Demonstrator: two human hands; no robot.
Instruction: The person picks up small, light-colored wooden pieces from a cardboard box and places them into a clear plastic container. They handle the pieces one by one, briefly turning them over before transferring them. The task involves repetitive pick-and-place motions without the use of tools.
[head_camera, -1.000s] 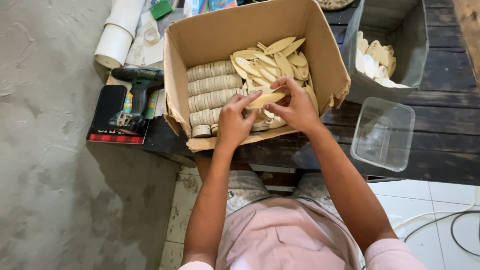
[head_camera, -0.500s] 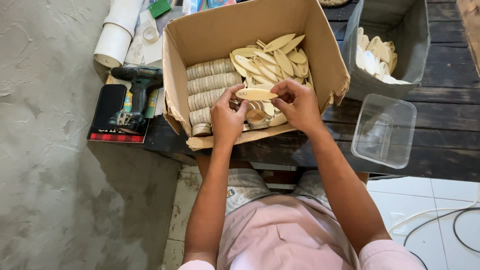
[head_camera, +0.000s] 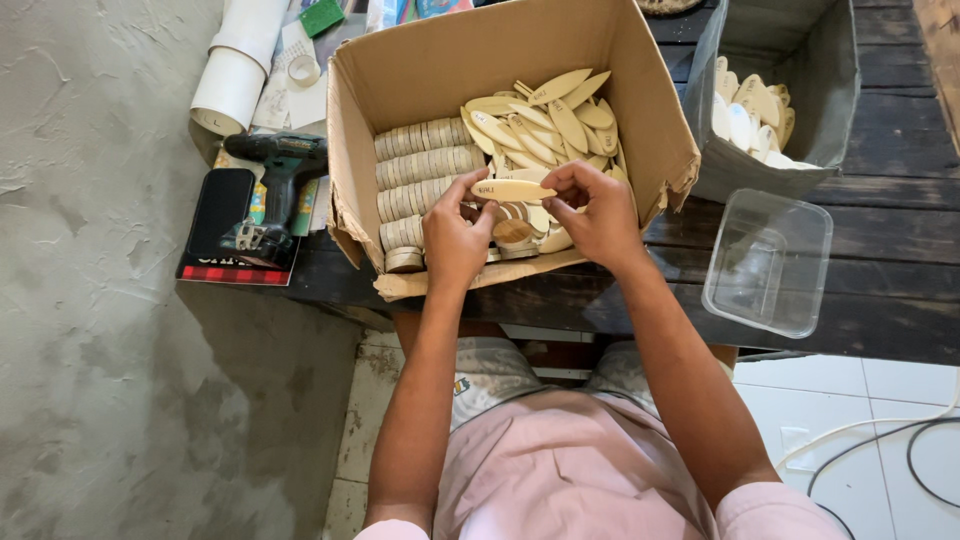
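Both hands' grip pinches the wooden piece (head_camera: 513, 189) by its ends.

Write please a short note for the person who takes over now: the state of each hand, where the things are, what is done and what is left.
Left hand: grip shut on one end of the oval wooden piece.
Right hand: grip shut on the other end; the piece is held level above the cardboard box.
In the box: banded stacks at the left, loose pieces at the right.
Grey bin on the right holds more pieces; the clear plastic tub is empty.
Done: one piece lifted out.
Left: the loose pieces in the box.
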